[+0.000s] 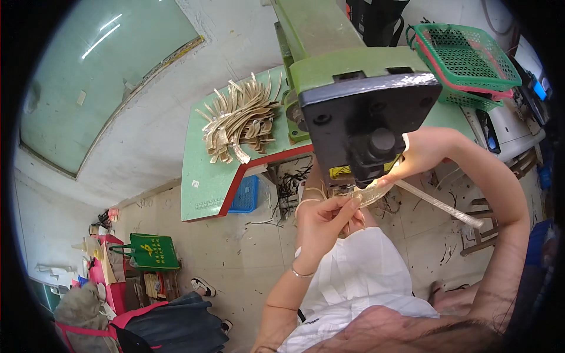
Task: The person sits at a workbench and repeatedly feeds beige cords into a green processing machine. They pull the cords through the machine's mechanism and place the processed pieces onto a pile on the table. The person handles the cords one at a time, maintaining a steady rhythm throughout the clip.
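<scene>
Under the black front plate (347, 126) of a green industrial machine (321, 29), both my hands meet at a shiny gold strap piece (372, 194). My left hand (322, 229) pinches its near end between thumb and fingers, just below the machine's working point. Reaching round from the right, my right hand (426, 154) has its fingers closed on the far part of the piece, partly hidden behind the machine head. A narrow gold strip (441, 205) trails down to the right from the right hand. A lamp glow lights the fingers there.
A pile of gold straps (241, 123) lies on the green tabletop (200, 182), left of the machine. Green baskets (465, 56) stand at the far right. Below are a blue crate (244, 194) and dark floor scraps. Another person (168, 326) is at lower left, near a green bag (153, 252).
</scene>
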### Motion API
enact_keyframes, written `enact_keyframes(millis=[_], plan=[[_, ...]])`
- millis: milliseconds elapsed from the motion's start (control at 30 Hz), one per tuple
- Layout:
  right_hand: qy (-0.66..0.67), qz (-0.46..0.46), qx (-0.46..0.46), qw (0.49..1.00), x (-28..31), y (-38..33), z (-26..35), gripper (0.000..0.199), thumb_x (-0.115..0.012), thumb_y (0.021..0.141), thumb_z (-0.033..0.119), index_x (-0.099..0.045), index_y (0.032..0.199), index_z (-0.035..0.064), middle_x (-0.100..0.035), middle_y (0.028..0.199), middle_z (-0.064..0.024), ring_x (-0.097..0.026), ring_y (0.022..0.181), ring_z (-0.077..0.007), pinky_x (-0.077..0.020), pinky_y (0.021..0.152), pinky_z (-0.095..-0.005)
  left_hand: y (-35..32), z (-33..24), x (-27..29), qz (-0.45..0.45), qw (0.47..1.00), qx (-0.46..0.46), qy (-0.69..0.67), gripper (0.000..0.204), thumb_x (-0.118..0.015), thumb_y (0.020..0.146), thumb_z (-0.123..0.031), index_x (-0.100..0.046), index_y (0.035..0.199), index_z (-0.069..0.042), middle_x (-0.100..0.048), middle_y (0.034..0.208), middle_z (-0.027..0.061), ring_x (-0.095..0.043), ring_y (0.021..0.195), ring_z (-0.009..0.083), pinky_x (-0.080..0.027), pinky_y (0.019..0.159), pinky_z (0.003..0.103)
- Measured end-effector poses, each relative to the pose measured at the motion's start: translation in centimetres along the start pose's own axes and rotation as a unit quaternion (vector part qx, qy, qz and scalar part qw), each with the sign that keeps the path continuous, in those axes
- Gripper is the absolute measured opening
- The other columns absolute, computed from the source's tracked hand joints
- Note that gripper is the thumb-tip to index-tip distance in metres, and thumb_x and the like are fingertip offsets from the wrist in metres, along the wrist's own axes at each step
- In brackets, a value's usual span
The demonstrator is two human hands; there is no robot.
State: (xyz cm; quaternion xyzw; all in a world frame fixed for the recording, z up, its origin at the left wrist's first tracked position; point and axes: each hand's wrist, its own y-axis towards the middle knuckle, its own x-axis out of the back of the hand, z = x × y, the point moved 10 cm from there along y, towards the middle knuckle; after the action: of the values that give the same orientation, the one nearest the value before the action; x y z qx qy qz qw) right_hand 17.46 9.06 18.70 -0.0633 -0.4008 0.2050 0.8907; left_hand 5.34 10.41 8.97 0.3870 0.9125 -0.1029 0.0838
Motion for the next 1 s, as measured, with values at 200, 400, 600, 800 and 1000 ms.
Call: enact_keyframes(millis=[200, 400, 600, 800, 1000], plan=[[0.038, 0.024, -0.077, 0.996, 0.4, 0.4, -0.2, 0.023, -0.071, 0.079, 0.023, -0.065, 0.088, 0.0026, -0.064, 0.076, -0.0035, -0.054, 0.066, -0.0104, -0.0431, 0.060, -0.0263, 0.0, -0.4, 0.7, -0.039, 0.998, -0.049, -0.015, 0.017, -0.058, 0.089, -0.012, -0.065, 0.080, 0.001, -0.063, 0.069, 0.0056, -0.058, 0.058, 0.0092, -0.041, 0.052, 0.020], [0.024, 0.011, -0.035, 0.999, 0.0, 1.3, -0.2, 0.031, -0.070, 0.080, 0.025, -0.062, 0.102, 0.0043, -0.065, 0.089, -0.0059, -0.057, 0.077, -0.0142, -0.0452, 0.069, -0.0274, -1.1, -0.8, 3.4, -0.078, 0.993, -0.070, -0.046, 0.015, -0.058, 0.089, -0.010, -0.065, 0.084, 0.002, -0.063, 0.070, 0.0035, -0.056, 0.059, 0.0064, -0.042, 0.053, 0.018], [-0.024, -0.032, 0.118, 0.992, 0.2, 1.0, 1.8, 0.038, -0.068, 0.081, 0.029, -0.060, 0.110, 0.0062, -0.065, 0.101, -0.0089, -0.060, 0.086, -0.0200, -0.0468, 0.076, -0.0297, -0.6, -1.9, 7.5, -0.102, 0.992, -0.067, -0.032, 0.014, -0.058, 0.088, -0.012, -0.063, 0.083, 0.000, -0.059, 0.066, 0.0006, -0.052, 0.058, 0.0051, -0.037, 0.052, 0.018], [-0.053, 0.035, -0.076, 0.995, 0.1, 0.6, 0.1, 0.038, -0.068, 0.079, 0.030, -0.061, 0.109, 0.0074, -0.067, 0.097, -0.0087, -0.062, 0.081, -0.0190, -0.0481, 0.072, -0.0291, 1.3, -3.7, 10.8, -0.109, 0.990, -0.084, -0.043, 0.013, -0.056, 0.089, -0.013, -0.059, 0.079, -0.004, -0.045, 0.061, -0.0072, -0.031, 0.049, 0.0006, -0.021, 0.045, 0.018], [-0.040, -0.011, 0.021, 0.999, 0.4, 1.0, -0.3, 0.036, -0.070, 0.078, 0.025, -0.062, 0.108, 0.0061, -0.067, 0.095, -0.0084, -0.062, 0.080, -0.0156, -0.0473, 0.071, -0.0276, -4.2, -10.5, 11.6, -0.377, 0.801, -0.371, 0.281, 0.008, -0.062, 0.084, -0.009, -0.058, 0.080, -0.004, -0.047, 0.065, -0.0051, -0.033, 0.050, 0.0033, -0.025, 0.045, 0.020]])
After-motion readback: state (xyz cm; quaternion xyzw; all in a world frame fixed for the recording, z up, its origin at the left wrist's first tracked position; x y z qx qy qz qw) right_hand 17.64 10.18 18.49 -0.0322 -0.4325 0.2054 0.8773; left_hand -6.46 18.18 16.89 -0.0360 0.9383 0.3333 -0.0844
